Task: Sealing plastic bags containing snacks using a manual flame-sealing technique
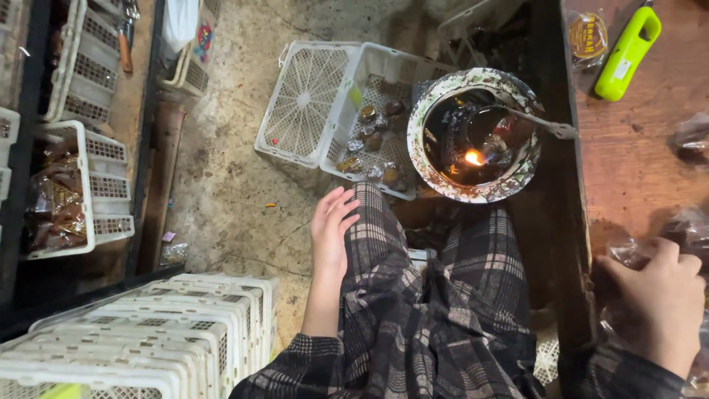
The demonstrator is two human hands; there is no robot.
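Observation:
My left hand (331,230) rests flat on my left knee, over plaid trousers (436,295), fingers apart and holding nothing. My right hand (659,295) is at the lower right, curled over clear plastic packets (687,225) on the brown table (628,148); its fingers grip the crinkled plastic. In front of my knees stands a round stained bowl (443,96) with dark liquid, a small flame (473,157) and a metal spoon (532,122) lying across it.
White plastic crates (303,96) lie on the concrete floor, one holding several wrapped pieces (373,140). A stack of white crates (148,332) is at the lower left. Shelves with crates of packets (59,199) stand on the left. A green lighter-like tool (628,52) lies on the table.

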